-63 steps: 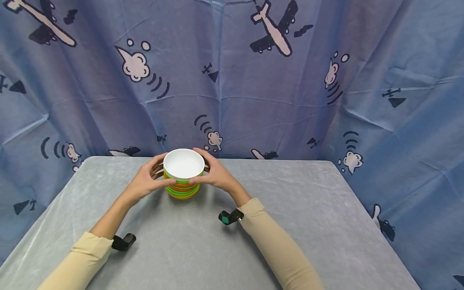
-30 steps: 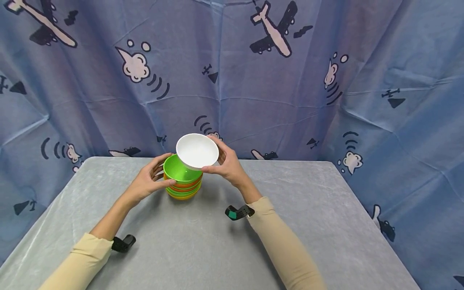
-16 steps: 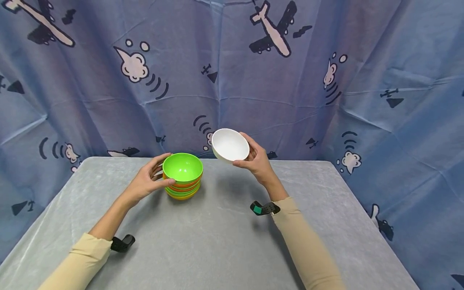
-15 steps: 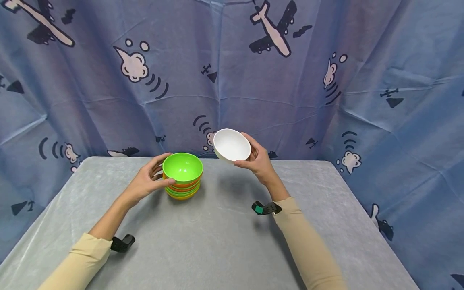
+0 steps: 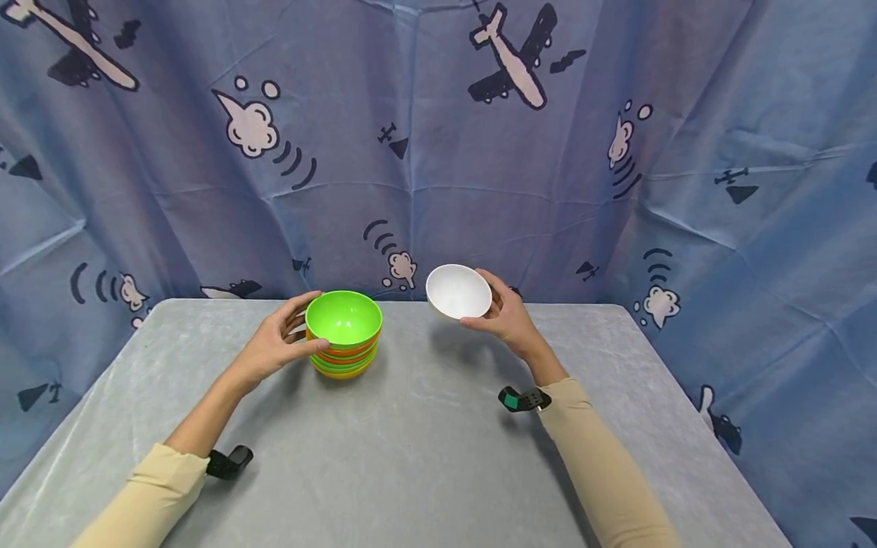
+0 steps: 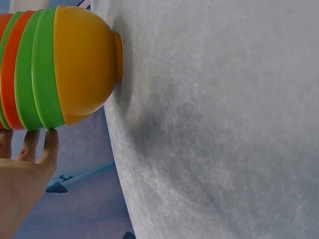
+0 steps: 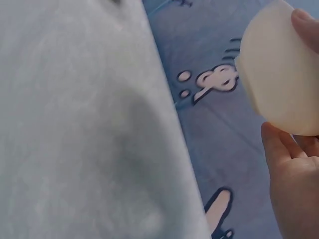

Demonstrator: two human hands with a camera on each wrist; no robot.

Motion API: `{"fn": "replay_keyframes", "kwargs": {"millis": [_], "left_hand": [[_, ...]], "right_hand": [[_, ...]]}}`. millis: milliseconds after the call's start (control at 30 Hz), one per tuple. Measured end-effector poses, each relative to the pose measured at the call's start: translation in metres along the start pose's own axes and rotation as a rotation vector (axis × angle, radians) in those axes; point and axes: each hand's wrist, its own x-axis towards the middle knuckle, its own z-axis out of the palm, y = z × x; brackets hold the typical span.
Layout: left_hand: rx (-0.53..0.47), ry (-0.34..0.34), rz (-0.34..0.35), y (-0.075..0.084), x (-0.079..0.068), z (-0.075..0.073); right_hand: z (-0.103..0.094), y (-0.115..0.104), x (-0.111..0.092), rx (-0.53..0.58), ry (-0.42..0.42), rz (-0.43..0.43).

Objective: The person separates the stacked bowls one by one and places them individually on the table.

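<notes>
A stack of nested bowls stands on the table, with a bright green bowl (image 5: 344,313) on top. Orange and green rims show below it, and the left wrist view shows a yellow bowl (image 6: 82,62) at the bottom. My left hand (image 5: 277,344) holds the stack from the left, thumb in front and fingers behind. To the right, my right hand (image 5: 510,321) grips a white bowl (image 5: 457,292) by its right side, thumb near the front rim. The bowl hangs above the table's back part, tilted slightly; its pale outside (image 7: 279,69) appears in the right wrist view.
The grey-covered table (image 5: 425,449) ends in a back edge just behind the stack. A blue curtain (image 5: 329,228) with airplane prints hangs behind it. Black wrist devices, such as the left one (image 5: 230,463), sit at both cuffs.
My right hand has lifted the white bowl off the stack and carried it right, lowering it lately. That uncovered the green bowl. My left hand stays at the stack.
</notes>
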Motion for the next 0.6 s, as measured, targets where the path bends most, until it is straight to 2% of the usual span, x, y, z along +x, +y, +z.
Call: {"fn": "replay_keyframes", "kwargs": {"millis": [133,200,367,433,600], "left_hand": [[-0.001,-0.002,-0.001,0.002,0.0,0.0],[-0.004,-0.006,0.011,-0.005,0.002,-0.001],[-0.007,-0.009,0.026,-0.019,0.006,-0.004],[-0.009,-0.012,0.022,-0.012,0.003,-0.003],[0.002,-0.013,0.018,0.001,0.0,-0.001]], "right_hand": [[-0.002,0.007,-0.001,-0.033,0.004,0.037],[-0.004,0.013,0.0,-0.034,0.013,0.051],[-0.009,0.043,0.007,-0.022,0.028,0.073],[-0.01,0.054,0.01,-0.023,0.033,0.078],[-0.01,0.064,0.012,-0.018,0.023,0.095]]}}
